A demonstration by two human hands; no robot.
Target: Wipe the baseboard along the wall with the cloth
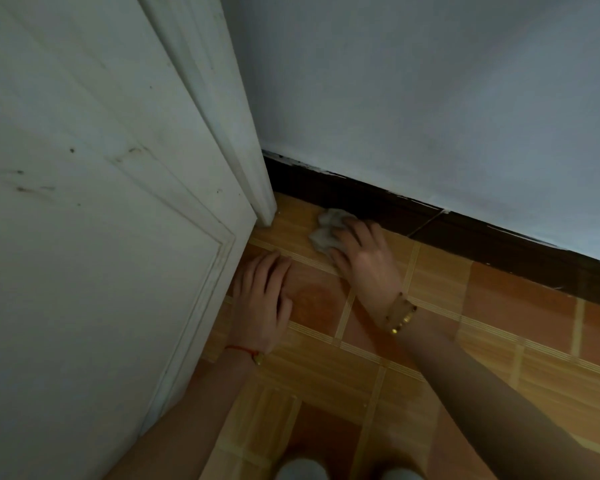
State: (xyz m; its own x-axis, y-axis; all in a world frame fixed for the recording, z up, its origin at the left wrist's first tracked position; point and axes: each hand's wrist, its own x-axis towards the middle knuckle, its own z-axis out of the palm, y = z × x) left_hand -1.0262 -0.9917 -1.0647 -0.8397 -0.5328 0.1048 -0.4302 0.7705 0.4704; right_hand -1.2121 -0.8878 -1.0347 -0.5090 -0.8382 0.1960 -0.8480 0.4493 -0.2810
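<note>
1. Overhead, the pale blue-grey wall [430,98] fills the upper right of your view, painted plain, with a ragged paint edge where it meets the trim below.
2. To your left stands a white panelled door [84,202], scuffed with dark marks, its moulded frame [250,161] coming down to the floor at the corner.
3. Below you the floor [499,341] is tiled in orange and tan squares with ribbed strips between them.
4. Along the foot of the wall runs the dark brown baseboard [465,237], slanting down to the right from the door frame; a thin pale joint line crosses it just right of your right hand.
5. Your right hand [364,258] reaches toward the baseboard, fingers curled over the cloth; grip closed on the fabric, fingertips near or at the baseboard's lower edge. A beaded bracelet with gold pieces [400,315] sits at that wrist.
6. Your left hand [264,299] lies flat on the floor beside the door, fingers straight and together, holding nothing. A red string [241,349] circles that wrist.
7. Cloth [326,230]: small, crumpled, off-white, bunched under your right fingers; its upper part touches the baseboard's foot, near the door frame, the rest on the tile.
</note>
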